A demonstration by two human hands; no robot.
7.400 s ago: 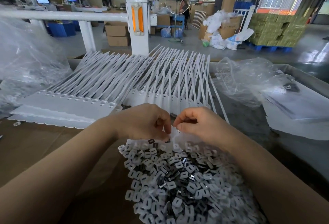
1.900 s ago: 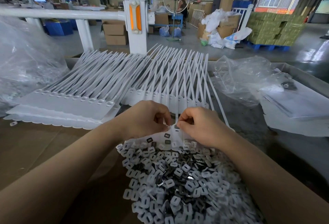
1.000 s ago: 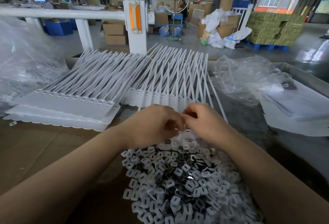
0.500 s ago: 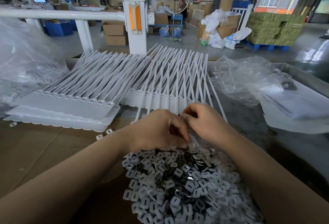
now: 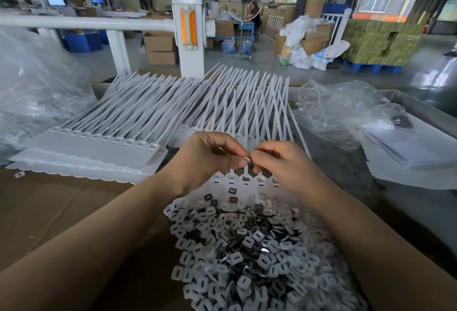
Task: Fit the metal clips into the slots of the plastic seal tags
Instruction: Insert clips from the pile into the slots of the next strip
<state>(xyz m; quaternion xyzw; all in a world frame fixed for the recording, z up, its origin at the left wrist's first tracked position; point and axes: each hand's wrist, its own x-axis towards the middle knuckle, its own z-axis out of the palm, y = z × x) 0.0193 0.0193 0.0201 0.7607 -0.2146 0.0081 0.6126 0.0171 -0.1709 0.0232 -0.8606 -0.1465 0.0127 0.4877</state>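
The left hand [image 5: 210, 159] and right hand [image 5: 279, 164] are meeting fingertip to fingertip, pinching what is probably a small white clip piece [image 5: 248, 160] above a row of seal tags [image 5: 246, 182]. A heap of clips [image 5: 249, 256] is lying on the cardboard tabletop [image 5: 61, 206] below.

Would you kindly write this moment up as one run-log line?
stage: clip fitting | left hand and right hand: pinching small white piece together | below: seal tag strip, slots facing up | near: loose clip pile
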